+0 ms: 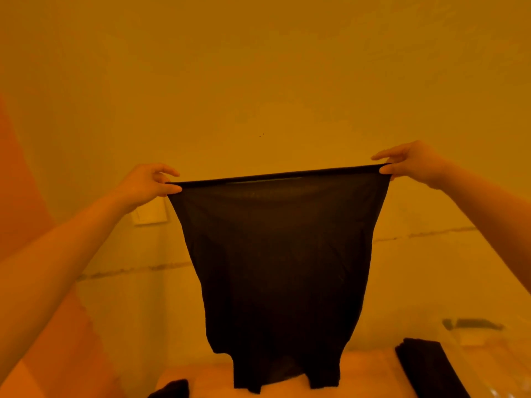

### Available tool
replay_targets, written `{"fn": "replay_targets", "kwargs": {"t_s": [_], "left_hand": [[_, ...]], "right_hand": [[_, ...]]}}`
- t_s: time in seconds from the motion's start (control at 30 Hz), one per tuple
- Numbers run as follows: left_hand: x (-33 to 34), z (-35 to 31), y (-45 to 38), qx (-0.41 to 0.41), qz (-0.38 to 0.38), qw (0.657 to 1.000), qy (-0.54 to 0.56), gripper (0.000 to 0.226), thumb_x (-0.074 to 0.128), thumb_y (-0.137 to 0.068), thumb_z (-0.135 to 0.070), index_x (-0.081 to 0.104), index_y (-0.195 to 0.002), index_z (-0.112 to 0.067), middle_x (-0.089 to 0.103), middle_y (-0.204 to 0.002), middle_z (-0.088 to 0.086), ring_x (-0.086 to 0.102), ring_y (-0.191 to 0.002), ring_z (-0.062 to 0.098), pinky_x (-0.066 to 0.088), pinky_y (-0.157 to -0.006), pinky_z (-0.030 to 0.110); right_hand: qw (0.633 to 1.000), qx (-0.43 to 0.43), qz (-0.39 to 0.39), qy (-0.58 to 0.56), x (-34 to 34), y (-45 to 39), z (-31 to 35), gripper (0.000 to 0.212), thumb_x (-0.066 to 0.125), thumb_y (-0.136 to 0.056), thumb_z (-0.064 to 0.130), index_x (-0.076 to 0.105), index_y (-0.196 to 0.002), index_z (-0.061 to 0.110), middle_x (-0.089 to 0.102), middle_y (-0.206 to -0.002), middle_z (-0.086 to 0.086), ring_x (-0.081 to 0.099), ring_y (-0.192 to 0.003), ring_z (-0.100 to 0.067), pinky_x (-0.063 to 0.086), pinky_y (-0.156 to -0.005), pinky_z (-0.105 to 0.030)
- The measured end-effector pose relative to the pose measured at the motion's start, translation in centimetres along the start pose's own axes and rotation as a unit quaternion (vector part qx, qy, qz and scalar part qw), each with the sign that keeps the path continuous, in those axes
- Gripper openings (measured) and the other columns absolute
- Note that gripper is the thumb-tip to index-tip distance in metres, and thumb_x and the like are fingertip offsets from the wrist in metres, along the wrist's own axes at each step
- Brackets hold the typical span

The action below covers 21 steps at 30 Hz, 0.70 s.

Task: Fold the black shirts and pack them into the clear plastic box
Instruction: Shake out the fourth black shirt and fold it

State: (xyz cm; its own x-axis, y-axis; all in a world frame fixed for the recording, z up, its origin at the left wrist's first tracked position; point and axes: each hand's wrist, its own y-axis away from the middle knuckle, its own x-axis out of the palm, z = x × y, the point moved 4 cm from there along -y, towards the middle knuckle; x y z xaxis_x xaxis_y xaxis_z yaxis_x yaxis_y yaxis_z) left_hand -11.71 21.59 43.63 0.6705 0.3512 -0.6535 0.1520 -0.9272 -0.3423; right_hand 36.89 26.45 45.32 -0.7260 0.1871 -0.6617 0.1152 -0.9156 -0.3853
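A black shirt [275, 268] hangs upside down in the air in front of me, its hem stretched taut along the top. My left hand [146, 183] pinches the hem's left corner, and my right hand [408, 162] pinches the right corner. The sleeves and collar end dangle just above the surface below. A folded black shirt [425, 369] lies at the lower right, next to or inside the clear plastic box [474, 337]; the box's edges are hard to make out. Another dark piece of cloth [172, 389] shows at the bottom edge, left of centre.
A plain wall fills the background, with a light switch plate [150, 214] behind my left wrist. An orange surface [43, 311] rises at the left. The pale surface [365, 369] below the shirt is partly visible.
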Motion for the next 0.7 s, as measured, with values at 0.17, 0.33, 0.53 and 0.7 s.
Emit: {"fn": "replay_targets", "kwargs": {"t_s": [0.17, 0.33, 0.53, 0.7], "left_hand": [[2.7, 0.0, -0.2, 0.011, 0.055, 0.994, -0.095, 0.01, 0.063, -0.086, -0.009, 0.068, -0.095, -0.008, 0.061, -0.088, 0.012, 0.053, -0.081, 0.022, 0.039, -0.073, 0.031], [4.6, 0.7, -0.6, -0.052, 0.001, 0.998, 0.036, 0.01, 0.064, -0.085, -0.008, 0.064, -0.095, -0.009, 0.058, -0.088, 0.009, 0.052, -0.076, 0.016, 0.044, -0.064, 0.028], [6.9, -0.1, -1.9, -0.101, -0.079, 0.982, 0.139, 0.006, 0.066, -0.083, -0.007, 0.063, -0.089, -0.008, 0.056, -0.074, 0.0, 0.051, -0.069, 0.01, 0.043, -0.06, 0.019], [7.4, -1.4, -2.5, -0.085, -0.167, 0.973, 0.134, 0.007, 0.064, -0.085, -0.007, 0.064, -0.092, -0.007, 0.057, -0.063, -0.007, 0.052, -0.058, 0.001, 0.042, -0.052, 0.012]], "right_hand": [[0.996, 0.032, 0.027, 0.078, 0.6, 0.5, -1.2, 0.008, 0.065, -0.082, 0.001, 0.068, -0.087, 0.006, 0.061, -0.068, -0.005, 0.055, -0.064, -0.013, 0.041, -0.064, -0.028], [0.997, 0.063, 0.001, 0.046, 0.9, 0.2, -4.2, 0.005, 0.064, -0.084, 0.008, 0.067, -0.087, 0.004, 0.057, -0.072, -0.007, 0.054, -0.074, -0.022, 0.041, -0.067, -0.029], [0.995, 0.067, -0.065, -0.036, 0.8, -3.9, -6.5, 0.015, 0.065, -0.084, 0.008, 0.068, -0.094, -0.002, 0.056, -0.067, -0.006, 0.052, -0.064, -0.018, 0.041, -0.06, -0.03], [0.994, 0.024, -0.098, -0.044, -0.3, -6.2, -7.2, 0.019, 0.068, -0.081, 0.01, 0.069, -0.097, 0.0, 0.054, -0.064, 0.002, 0.048, -0.054, -0.006, 0.039, -0.049, -0.017]]}}
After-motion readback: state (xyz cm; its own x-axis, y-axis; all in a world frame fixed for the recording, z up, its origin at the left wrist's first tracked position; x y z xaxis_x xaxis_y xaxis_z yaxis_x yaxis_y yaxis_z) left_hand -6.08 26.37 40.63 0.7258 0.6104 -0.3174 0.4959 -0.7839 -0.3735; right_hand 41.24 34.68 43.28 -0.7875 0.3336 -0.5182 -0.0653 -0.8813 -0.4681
